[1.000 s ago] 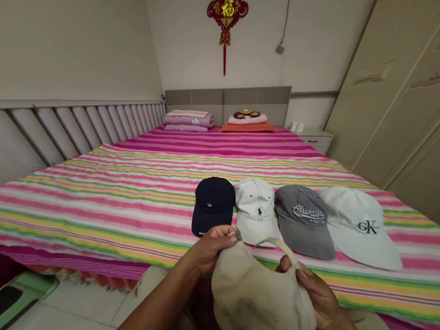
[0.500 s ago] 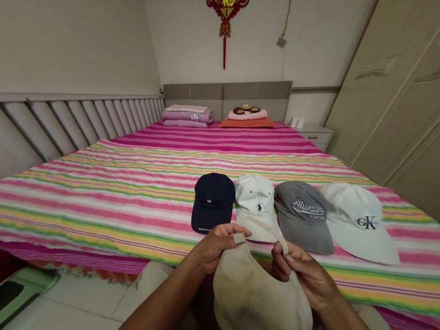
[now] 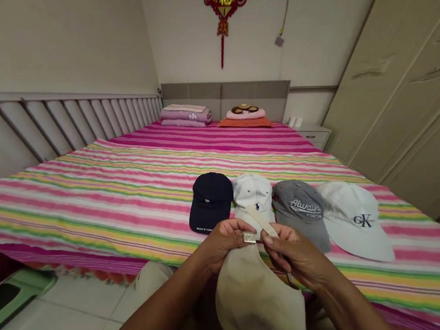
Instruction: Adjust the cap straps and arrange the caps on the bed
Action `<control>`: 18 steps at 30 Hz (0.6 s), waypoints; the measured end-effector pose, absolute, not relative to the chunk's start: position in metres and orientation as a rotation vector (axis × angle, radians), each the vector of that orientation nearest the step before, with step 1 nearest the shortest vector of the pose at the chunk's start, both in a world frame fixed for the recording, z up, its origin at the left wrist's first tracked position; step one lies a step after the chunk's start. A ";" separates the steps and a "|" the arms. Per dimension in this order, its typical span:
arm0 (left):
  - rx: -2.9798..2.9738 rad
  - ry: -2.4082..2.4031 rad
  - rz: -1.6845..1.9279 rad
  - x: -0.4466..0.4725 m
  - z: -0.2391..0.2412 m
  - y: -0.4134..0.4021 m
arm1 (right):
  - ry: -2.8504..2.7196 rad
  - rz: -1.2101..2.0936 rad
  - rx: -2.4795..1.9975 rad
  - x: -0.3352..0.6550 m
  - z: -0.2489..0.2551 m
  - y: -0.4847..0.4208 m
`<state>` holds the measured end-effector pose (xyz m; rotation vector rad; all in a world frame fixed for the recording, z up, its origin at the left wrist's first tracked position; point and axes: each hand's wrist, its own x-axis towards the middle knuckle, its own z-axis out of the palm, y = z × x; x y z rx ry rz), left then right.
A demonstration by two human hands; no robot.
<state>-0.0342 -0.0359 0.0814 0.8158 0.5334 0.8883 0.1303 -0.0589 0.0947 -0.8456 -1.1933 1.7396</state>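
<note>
A beige baseball cap [image 3: 258, 301] hangs between my hands at the bed's near edge, its back opening facing up. My left hand [image 3: 222, 245] is closed on the cap's edge at the metal strap buckle [image 3: 249, 238]. Close beside it, my right hand [image 3: 290, 249] pinches the cap's loose strap [image 3: 262, 222], whose end sticks up. Beyond them lie a navy cap [image 3: 211, 201], a white cap with a small dark emblem [image 3: 250, 189], a grey cap with white lettering [image 3: 300, 209] and a white cap marked CK [image 3: 353, 214], side by side in a row.
The bed's striped sheet [image 3: 102, 197] spreads out under the caps. Folded purple bedding [image 3: 186, 117] and a pink bundle on orange cloth [image 3: 245, 123] sit by the headboard. A green stool [image 3: 29, 289] stands on the tiled floor at left; a wardrobe [image 3: 403, 90] rises at right.
My right hand has moved left and up toward my left hand, bringing the strap close to the buckle. The strap's end now points up, where before the strap formed a curve between my hands.
</note>
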 end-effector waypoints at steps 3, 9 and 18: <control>0.823 0.528 0.903 -0.031 0.080 -0.035 | -1.202 1.707 -0.906 0.127 0.094 -0.060; 0.850 0.525 0.915 -0.029 0.081 -0.035 | -1.178 1.652 -1.009 0.125 0.098 -0.061; 1.080 0.655 0.920 -0.027 0.087 -0.041 | -1.065 1.843 -0.973 0.129 0.101 -0.059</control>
